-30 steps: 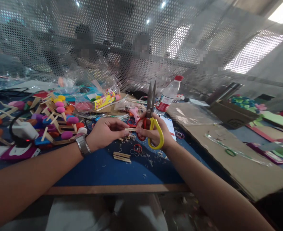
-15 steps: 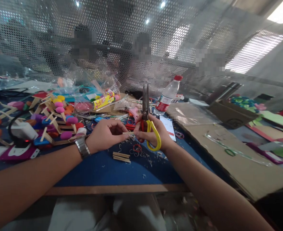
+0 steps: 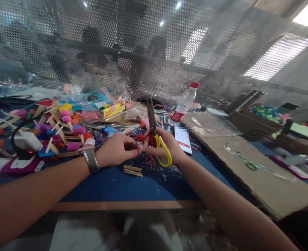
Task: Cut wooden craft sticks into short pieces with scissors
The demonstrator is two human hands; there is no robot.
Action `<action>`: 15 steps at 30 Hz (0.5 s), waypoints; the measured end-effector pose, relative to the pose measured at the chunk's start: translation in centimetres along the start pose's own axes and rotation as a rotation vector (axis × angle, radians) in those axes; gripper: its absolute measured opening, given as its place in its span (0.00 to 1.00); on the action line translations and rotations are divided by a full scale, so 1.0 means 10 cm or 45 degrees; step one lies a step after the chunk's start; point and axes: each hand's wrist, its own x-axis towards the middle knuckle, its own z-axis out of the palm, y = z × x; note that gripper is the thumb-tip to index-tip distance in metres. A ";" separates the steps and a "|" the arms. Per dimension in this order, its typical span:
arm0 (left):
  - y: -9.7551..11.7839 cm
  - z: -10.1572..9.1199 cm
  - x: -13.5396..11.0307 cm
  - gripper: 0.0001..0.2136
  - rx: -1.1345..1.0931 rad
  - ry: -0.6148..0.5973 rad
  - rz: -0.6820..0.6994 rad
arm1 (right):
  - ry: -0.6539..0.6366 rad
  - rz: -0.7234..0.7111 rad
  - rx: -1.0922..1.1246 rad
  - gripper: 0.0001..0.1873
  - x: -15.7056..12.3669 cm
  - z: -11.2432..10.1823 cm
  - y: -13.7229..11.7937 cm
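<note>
Right hand [image 3: 162, 148] clamps yellow-handled steel scissors [image 3: 151, 116]; left hand [image 3: 117, 150] pinches a tiny pale piece [image 3: 140, 146]; bare blue desk [image 3: 109, 184] nearside.

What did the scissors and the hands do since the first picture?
The scissors closed and tipped left as the right hand slid toward the left hand, which keeps pinching the thin stick. The loose sticks and bottle stayed put.

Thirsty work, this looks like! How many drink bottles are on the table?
2. A clear plastic bottle with a red cap stands just beyond the right hand; a metal flask leans on the cardboard box further right. The clutter may hide others.
</note>
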 end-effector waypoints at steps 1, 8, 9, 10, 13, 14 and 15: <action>0.00 0.00 0.00 0.09 -0.032 -0.009 -0.014 | 0.011 -0.004 0.008 0.27 0.00 0.01 0.00; 0.02 0.04 0.03 0.12 -0.519 0.071 -0.209 | 0.242 -0.176 0.101 0.26 0.03 0.02 0.04; 0.03 0.04 0.04 0.12 -0.525 0.085 -0.213 | 0.262 -0.200 0.098 0.25 0.03 0.02 0.05; 0.03 0.04 0.04 0.12 -0.517 0.091 -0.205 | 0.273 -0.215 0.095 0.25 0.04 0.01 0.05; 0.01 0.05 0.04 0.13 -0.444 0.079 -0.136 | 0.277 -0.200 0.076 0.26 0.04 0.01 0.05; 0.00 0.05 0.04 0.12 -0.395 0.077 -0.101 | 0.269 -0.179 0.067 0.26 0.03 0.01 0.04; 0.00 0.05 0.03 0.12 -0.328 0.078 -0.061 | 0.259 -0.160 0.060 0.26 0.03 0.00 0.03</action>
